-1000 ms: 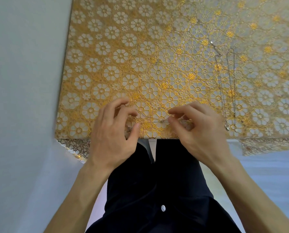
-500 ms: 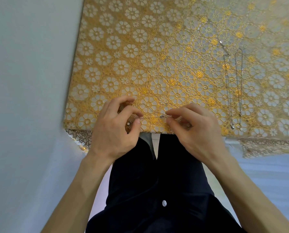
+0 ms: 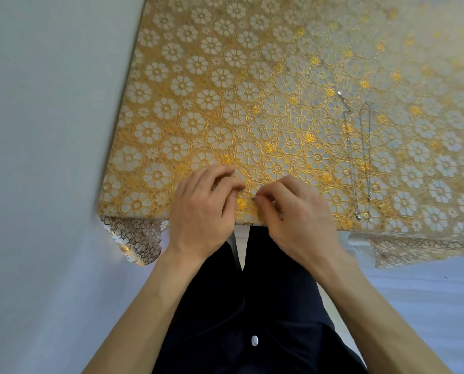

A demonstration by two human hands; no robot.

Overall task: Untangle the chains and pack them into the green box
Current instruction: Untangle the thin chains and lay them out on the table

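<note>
Untangling step. Right hand (image 3: 293, 211) pinches tangled chain (image 3: 253, 198) at tablecloth (image 3: 198, 103) near edge; left hand (image 3: 203, 206) curled just beside, contents unclear, blurred. Straightened chain (image 3: 360, 157) lies rightward on tablecloth. Next: tease links apart gently.

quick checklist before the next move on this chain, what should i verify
1. Right hand pinches the tangled chain at its fingertips: ok.
2. Left hand grip: cannot tell; its fingers are curled, but what they hold is hidden.
3. Tangle undone: cannot tell, too fine and blurred.
4. Laid-out chain lies stretched out on the tablecloth, apart from both hands: ok.
5. Sight of the green box: not ok, not in view.
</note>
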